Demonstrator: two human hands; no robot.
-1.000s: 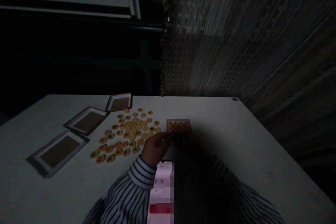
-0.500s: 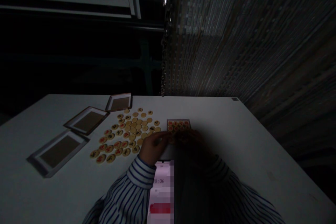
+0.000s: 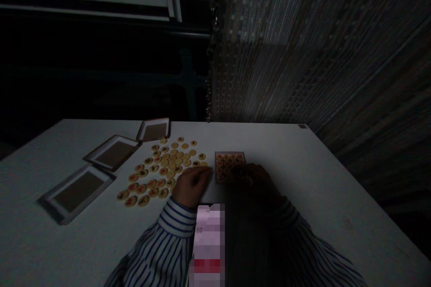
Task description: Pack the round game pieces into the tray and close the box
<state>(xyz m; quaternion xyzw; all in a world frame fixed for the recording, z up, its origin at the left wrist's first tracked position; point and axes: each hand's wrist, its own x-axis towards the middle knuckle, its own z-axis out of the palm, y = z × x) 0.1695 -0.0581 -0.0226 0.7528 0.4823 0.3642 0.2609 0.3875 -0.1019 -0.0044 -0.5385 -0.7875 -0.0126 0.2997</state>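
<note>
My left hand [image 3: 191, 186] is closed, thumb and fingers drawn together, beside the left edge of a small box [image 3: 216, 168]. Whether anything is between its fingertips is hidden. The box holds rows of round Chinese chess pieces [image 3: 229, 158] with red characters facing up. Over the box's right and near side is my right hand [image 3: 261, 184], in deep shadow; its fingers are too dark to make out. To the left of my left hand, many loose chess pieces [image 3: 171, 159] lie spread on the table, some with red or black characters, others plain side up.
Three shallow trays or lids [image 3: 79, 190] stand in a slanting row on the left of the white table [image 3: 319, 215]. A phone [image 3: 207, 242] with a lit screen is between my forearms. A bead or string curtain [image 3: 269, 76] hangs behind the table's right side.
My left hand has drawn back left from the box, and my right hand has shifted slightly right. More red-marked pieces in the box are visible now.
</note>
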